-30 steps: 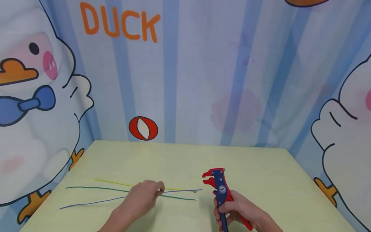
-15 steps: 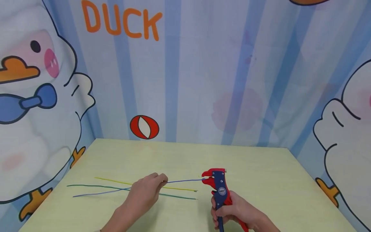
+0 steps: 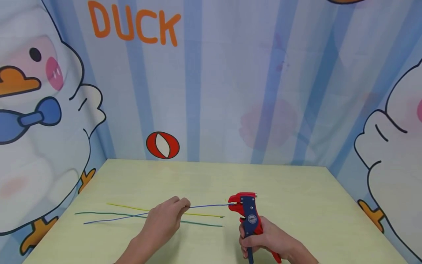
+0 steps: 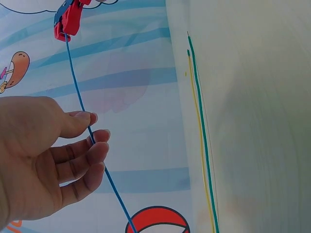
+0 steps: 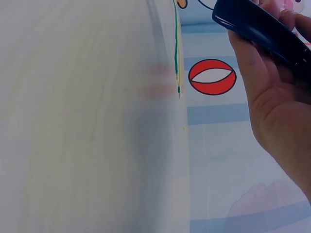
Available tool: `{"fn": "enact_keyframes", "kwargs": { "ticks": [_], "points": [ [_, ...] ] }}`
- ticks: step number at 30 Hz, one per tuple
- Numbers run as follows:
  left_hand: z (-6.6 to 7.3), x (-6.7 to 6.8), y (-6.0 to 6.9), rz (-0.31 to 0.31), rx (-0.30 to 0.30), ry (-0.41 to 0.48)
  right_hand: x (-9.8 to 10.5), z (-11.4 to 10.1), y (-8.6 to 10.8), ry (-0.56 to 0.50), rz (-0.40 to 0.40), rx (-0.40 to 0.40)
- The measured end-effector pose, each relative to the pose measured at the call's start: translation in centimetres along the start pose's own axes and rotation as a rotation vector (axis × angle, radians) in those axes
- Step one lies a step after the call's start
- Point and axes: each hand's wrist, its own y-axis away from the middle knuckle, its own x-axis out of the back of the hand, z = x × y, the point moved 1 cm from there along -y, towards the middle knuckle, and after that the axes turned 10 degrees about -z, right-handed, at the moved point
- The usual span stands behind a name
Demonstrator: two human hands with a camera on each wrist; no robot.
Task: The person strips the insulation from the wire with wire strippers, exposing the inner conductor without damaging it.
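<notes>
My left hand (image 3: 165,220) pinches a blue wire (image 3: 209,206) between thumb and fingertips, raised off the table. The wire's right end sits in the mouth of a red and dark blue wire stripper (image 3: 249,211). My right hand (image 3: 268,238) grips the stripper by its handles, head up and mouth facing left. In the left wrist view the blue wire (image 4: 74,73) runs straight to the stripper's red head (image 4: 63,35). The right wrist view has only the dark handle (image 5: 265,29) in the palm; the stripper's head is out of that view.
A yellow wire (image 3: 126,206) and a green wire (image 3: 201,223) lie on the pale table (image 3: 290,190) beneath the left hand. Their right ends show thin bare tips. A tiny yellow scrap (image 4: 185,74) lies close by. A duck-print curtain (image 3: 224,73) stands behind.
The left hand has lifted the blue wire and shifted it right, so its end went into the stripper's mouth. The stripper moved slightly left, and its jaws have closed in on the wire.
</notes>
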Motion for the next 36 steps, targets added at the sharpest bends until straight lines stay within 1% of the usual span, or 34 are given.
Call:
{"fn": "enact_keyframes", "kwargs": {
  "ticks": [6,9,16,21,25,36],
  "points": [
    [0.03,-0.01,-0.03,0.008,0.001,-0.008,0.01,-0.27,-0.10,0.068,0.081,-0.016],
    [0.05,0.00,-0.10,0.005,0.007,-0.014,-0.05,-0.31,-0.13,0.090,0.108,-0.033],
    [0.09,-0.01,-0.09,0.001,0.004,-0.010,-0.30,-0.07,-0.15,0.120,0.126,-0.053],
    [0.20,-0.03,-0.14,-0.022,0.021,-0.003,-0.31,0.05,-0.24,0.137,0.164,-0.065],
    [0.22,-0.03,-0.15,-0.030,0.030,-0.004,-0.36,0.08,-0.34,0.139,0.180,-0.072],
    [0.19,0.18,-0.18,-0.017,0.029,-0.016,-0.39,0.04,-0.49,0.143,0.201,-0.080]
  ]
}}
